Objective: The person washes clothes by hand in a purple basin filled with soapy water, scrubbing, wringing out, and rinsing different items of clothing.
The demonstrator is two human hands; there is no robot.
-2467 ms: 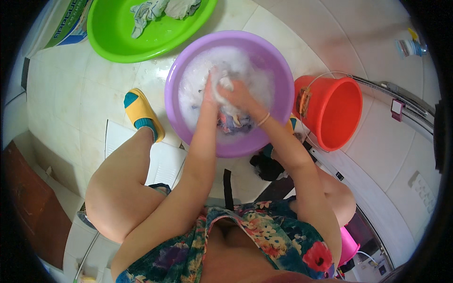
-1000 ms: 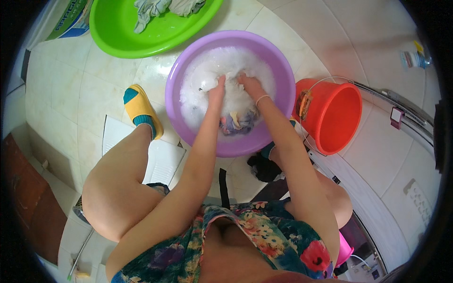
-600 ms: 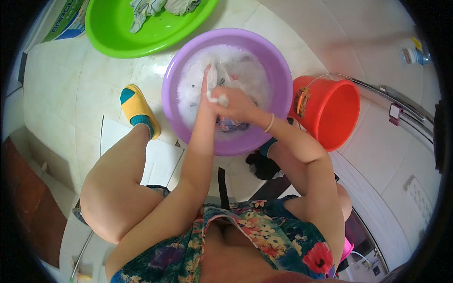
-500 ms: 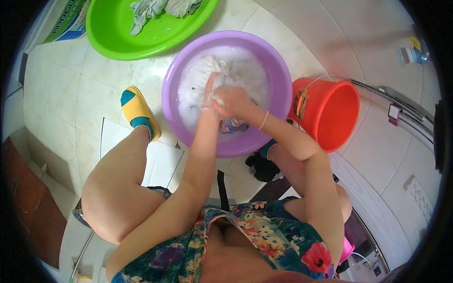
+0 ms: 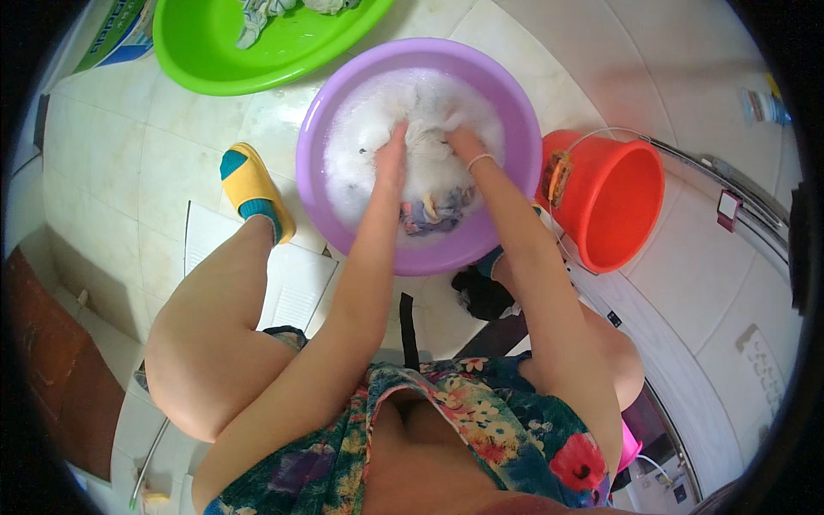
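Note:
A purple basin [image 5: 311, 184] holds foamy water and wet laundry. Between my hands lies a soaked white cloth [image 5: 427, 139], bunched in folds and partly covered by suds. My left hand [image 5: 392, 153] reaches in at the cloth's left side, its fingers mostly sunk in the foam. At the right side of the cloth is my right hand [image 5: 463, 144], its fingertips also lost in suds and cloth. The foam hides whether either hand grips the cloth. A bluish-grey patterned cloth [image 5: 436, 211] floats nearer to me, touched by neither hand.
A green basin [image 5: 225, 75] with wet cloths stands at the far left. An orange-red bucket [image 5: 620, 206] is close on the right. My foot in a yellow slipper [image 5: 250, 182] is left of the purple basin. Dark cloth [image 5: 482, 293] lies on the floor below it.
My hands were together above the suds, one over the other. Now they are apart and lower, in the foam on either side of the white cloth.

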